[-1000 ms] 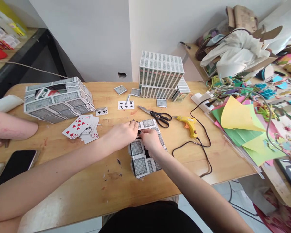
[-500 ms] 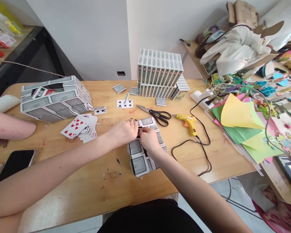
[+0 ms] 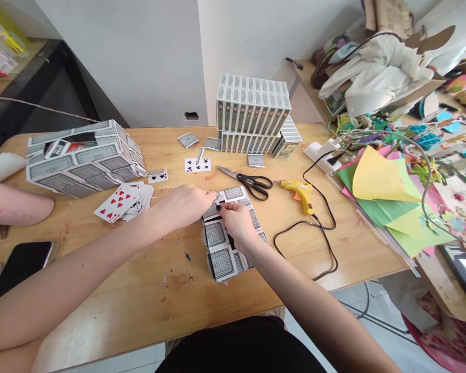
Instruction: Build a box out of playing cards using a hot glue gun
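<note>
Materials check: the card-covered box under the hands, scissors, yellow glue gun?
Card-covered box: outside looks like playing cards, probably coated paper; patterned backs and white borders show. Core unclear.
Scissors: blades likely steel, grey and smooth; handles probably plastic, uniformly black.
Yellow glue gun: body likely moulded plastic, smooth, evenly coloured; nozzle too small to tell.

On the table (image 3: 140, 305), scissors (image 3: 241, 178) behind the card box (image 3: 222, 261), glue gun (image 3: 304, 194) to their right

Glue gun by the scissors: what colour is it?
The glue gun is yellow, with an orange trigger. It shows best in the head view.
</note>
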`<state>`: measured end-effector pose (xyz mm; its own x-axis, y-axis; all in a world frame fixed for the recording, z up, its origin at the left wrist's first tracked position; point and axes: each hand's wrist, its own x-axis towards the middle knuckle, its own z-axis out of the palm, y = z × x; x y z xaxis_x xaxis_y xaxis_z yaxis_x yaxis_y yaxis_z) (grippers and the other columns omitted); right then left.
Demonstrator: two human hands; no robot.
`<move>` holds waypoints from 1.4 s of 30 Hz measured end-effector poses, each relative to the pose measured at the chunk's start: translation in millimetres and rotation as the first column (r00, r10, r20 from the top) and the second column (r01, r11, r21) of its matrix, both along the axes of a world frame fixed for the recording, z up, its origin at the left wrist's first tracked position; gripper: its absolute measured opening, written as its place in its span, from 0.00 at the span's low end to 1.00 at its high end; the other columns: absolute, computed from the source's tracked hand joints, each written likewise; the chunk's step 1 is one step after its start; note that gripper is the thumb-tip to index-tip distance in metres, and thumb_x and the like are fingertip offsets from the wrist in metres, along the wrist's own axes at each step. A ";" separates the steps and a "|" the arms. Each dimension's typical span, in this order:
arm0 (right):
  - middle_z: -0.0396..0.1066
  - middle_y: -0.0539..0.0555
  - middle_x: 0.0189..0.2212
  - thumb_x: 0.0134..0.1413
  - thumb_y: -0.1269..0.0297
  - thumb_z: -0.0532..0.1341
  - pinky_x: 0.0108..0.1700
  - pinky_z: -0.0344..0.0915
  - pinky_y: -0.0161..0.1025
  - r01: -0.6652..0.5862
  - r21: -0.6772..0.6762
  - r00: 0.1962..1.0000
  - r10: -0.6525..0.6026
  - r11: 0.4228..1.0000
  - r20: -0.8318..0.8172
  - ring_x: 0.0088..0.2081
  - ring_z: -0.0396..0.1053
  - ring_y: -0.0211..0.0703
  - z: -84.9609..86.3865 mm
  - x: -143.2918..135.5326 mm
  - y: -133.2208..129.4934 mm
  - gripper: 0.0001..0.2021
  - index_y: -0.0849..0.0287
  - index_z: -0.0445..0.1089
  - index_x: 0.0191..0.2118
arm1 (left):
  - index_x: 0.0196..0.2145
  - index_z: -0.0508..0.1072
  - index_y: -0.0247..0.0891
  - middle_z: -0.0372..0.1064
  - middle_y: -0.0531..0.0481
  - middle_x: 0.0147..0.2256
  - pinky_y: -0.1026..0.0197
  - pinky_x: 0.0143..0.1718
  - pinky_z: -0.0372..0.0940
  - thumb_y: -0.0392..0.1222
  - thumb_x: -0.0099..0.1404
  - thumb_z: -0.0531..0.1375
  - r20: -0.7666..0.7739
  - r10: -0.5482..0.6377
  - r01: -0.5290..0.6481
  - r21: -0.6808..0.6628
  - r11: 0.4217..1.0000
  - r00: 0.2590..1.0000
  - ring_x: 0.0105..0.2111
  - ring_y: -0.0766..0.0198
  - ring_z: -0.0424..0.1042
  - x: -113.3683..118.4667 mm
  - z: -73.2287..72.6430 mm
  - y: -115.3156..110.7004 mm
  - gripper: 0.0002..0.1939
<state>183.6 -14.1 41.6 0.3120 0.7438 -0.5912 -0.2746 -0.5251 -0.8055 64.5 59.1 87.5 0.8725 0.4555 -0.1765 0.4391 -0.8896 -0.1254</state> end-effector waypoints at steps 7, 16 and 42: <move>0.54 0.41 0.13 0.39 0.67 0.60 0.21 0.48 0.31 0.042 -0.015 0.982 -0.044 0.999 -0.182 0.16 0.50 0.31 6.8 1.8 -4.1 0.10 0.61 0.70 0.33 | 0.39 0.71 0.34 0.75 0.44 0.34 0.62 0.28 0.64 0.31 0.64 0.49 0.136 0.069 -0.058 -0.085 0.995 0.988 0.32 0.59 0.75 -4.6 -8.9 -3.7 0.11; 0.50 0.40 0.08 0.43 0.67 0.57 0.17 0.40 0.31 0.097 -0.009 0.973 -0.097 0.995 -0.210 0.13 0.44 0.29 6.7 1.1 -4.0 0.08 0.57 0.58 0.19 | 0.47 0.70 0.32 0.75 0.41 0.41 0.58 0.36 0.67 0.46 0.66 0.50 0.176 0.142 -0.123 -0.117 0.985 0.974 0.39 0.55 0.75 -4.4 -10.5 -11.6 0.19; 0.51 0.42 0.06 0.40 0.69 0.56 0.16 0.40 0.31 0.021 0.020 0.977 -0.016 1.000 -0.212 0.12 0.44 0.29 11.3 5.4 -3.0 0.09 0.57 0.55 0.15 | 0.54 0.68 0.33 0.59 0.39 0.59 0.48 0.56 0.62 0.46 0.68 0.50 0.406 0.258 -0.180 -0.222 0.958 0.877 0.59 0.53 0.59 -19.3 -34.1 -37.4 0.22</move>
